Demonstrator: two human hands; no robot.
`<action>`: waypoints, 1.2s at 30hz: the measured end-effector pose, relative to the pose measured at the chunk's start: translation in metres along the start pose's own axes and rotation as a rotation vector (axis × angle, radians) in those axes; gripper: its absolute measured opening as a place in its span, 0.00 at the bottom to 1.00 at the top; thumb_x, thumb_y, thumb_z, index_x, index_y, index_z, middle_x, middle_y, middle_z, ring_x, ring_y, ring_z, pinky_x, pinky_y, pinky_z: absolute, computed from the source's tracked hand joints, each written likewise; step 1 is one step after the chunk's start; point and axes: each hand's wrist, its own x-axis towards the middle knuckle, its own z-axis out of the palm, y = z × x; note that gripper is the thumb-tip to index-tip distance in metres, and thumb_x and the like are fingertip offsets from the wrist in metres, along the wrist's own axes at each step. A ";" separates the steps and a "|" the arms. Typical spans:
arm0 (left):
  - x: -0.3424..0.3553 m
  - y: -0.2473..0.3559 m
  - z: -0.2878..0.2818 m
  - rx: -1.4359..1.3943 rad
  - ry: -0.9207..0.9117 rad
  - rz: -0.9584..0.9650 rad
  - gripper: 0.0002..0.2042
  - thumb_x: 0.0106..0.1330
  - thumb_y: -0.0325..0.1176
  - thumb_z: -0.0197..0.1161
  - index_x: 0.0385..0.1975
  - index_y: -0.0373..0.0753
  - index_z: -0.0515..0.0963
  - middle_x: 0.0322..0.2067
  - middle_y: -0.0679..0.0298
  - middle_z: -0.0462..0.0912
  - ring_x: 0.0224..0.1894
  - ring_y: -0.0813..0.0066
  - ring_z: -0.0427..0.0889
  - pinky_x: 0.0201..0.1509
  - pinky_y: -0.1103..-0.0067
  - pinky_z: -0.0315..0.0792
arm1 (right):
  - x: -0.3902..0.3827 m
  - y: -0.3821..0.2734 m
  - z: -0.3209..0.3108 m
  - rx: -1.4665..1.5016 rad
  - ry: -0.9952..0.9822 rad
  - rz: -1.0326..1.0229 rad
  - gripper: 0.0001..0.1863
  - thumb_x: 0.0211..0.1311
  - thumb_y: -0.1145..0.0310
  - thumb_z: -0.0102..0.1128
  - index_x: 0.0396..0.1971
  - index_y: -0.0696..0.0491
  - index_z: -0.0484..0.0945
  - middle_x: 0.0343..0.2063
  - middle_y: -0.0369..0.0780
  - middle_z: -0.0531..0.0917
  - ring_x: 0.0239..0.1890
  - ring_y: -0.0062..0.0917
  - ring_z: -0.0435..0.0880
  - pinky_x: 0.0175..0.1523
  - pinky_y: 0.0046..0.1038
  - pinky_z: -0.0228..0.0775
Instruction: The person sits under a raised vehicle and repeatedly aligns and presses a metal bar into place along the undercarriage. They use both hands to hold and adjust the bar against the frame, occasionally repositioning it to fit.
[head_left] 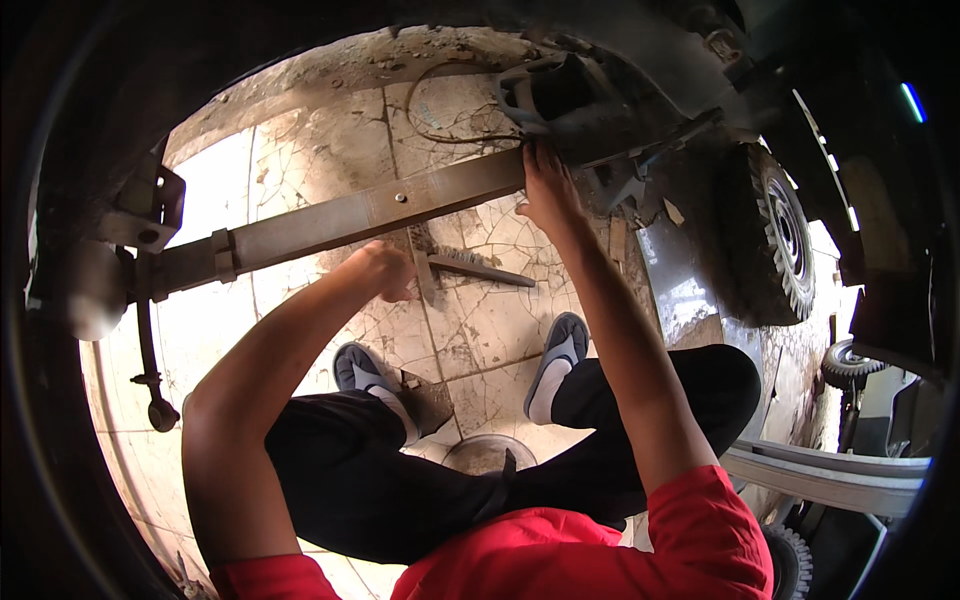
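Observation:
A long flat steel bar, like a leaf spring (330,218), runs across in front of me, with a clamp (222,255) near its left end and a small bolt (401,198) in its middle. My right hand (545,185) is on the bar's right part, fingers bent over its far edge and thumb apart on the near side. Just below the bar's middle, my left hand (382,270) is closed, its fingers curled; what they hold, if anything, is hidden. Right beside it is a wire brush (480,266) with a dark straight back; whether the hand touches it, I cannot tell.
Dark vehicle parts hang overhead and around me. A rod with a round end (160,412) hangs at the left. A wheel with a knobbly tyre (785,235) stands at the right. Cracked tiles (490,345) cover the floor; a round metal lid (480,455) lies between my legs.

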 end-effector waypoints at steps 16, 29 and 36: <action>0.003 -0.002 0.007 -0.005 0.066 0.028 0.23 0.66 0.53 0.62 0.48 0.40 0.83 0.47 0.55 0.86 0.52 0.56 0.84 0.56 0.64 0.77 | 0.009 0.004 0.001 -0.107 0.033 -0.017 0.60 0.34 0.65 0.84 0.69 0.63 0.55 0.68 0.57 0.61 0.72 0.47 0.61 0.75 0.38 0.57; 0.000 0.000 0.002 -0.013 0.045 0.005 0.22 0.67 0.53 0.61 0.48 0.41 0.83 0.47 0.56 0.86 0.53 0.58 0.84 0.55 0.64 0.77 | 0.007 0.009 0.006 -0.098 0.099 -0.030 0.59 0.33 0.63 0.84 0.68 0.62 0.57 0.68 0.56 0.61 0.71 0.45 0.63 0.74 0.38 0.59; -0.004 -0.005 0.013 -0.052 0.132 0.034 0.21 0.67 0.53 0.61 0.47 0.41 0.83 0.46 0.56 0.86 0.52 0.58 0.84 0.55 0.63 0.77 | 0.000 0.001 0.002 -0.024 0.012 0.003 0.61 0.35 0.62 0.85 0.70 0.61 0.55 0.69 0.56 0.59 0.71 0.48 0.61 0.75 0.40 0.56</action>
